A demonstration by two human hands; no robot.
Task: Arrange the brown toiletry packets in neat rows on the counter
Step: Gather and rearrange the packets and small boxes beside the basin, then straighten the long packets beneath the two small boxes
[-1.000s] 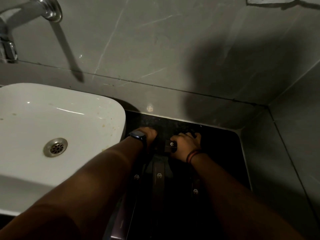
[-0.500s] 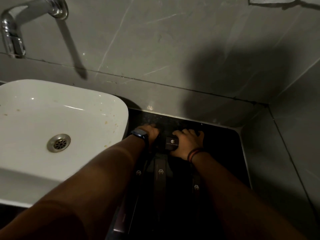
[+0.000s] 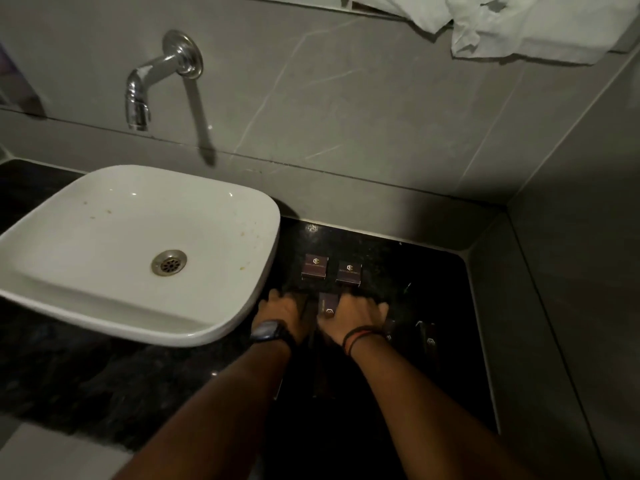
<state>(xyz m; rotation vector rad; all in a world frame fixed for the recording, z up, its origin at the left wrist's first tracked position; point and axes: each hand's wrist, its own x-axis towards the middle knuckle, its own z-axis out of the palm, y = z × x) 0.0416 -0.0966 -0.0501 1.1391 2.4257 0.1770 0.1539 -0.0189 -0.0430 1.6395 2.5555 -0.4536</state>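
Observation:
Two small brown square packets (image 3: pixel 314 267) (image 3: pixel 348 273) lie side by side on the black counter (image 3: pixel 440 292), free of my hands. Just nearer, a long brown packet (image 3: pixel 327 304) lies between my hands. My left hand (image 3: pixel 282 315), with a watch on the wrist, rests palm down on another long dark packet that it mostly hides. My right hand (image 3: pixel 353 315) presses flat beside the long packet, fingers spread over more packets. Two further long packets (image 3: pixel 389 332) (image 3: pixel 429 337) show to the right of my right wrist.
A white basin (image 3: pixel 138 251) sits on the counter left of the packets, with a chrome spout (image 3: pixel 152 81) on the wall above. Grey tiled walls close the counter at the back and right. A white crumpled cloth (image 3: pixel 519 26) hangs at the top right.
Both hands have pulled back toward me from the two square packets, which now lie uncovered. The view has also lifted and widened, showing the spout and cloth.

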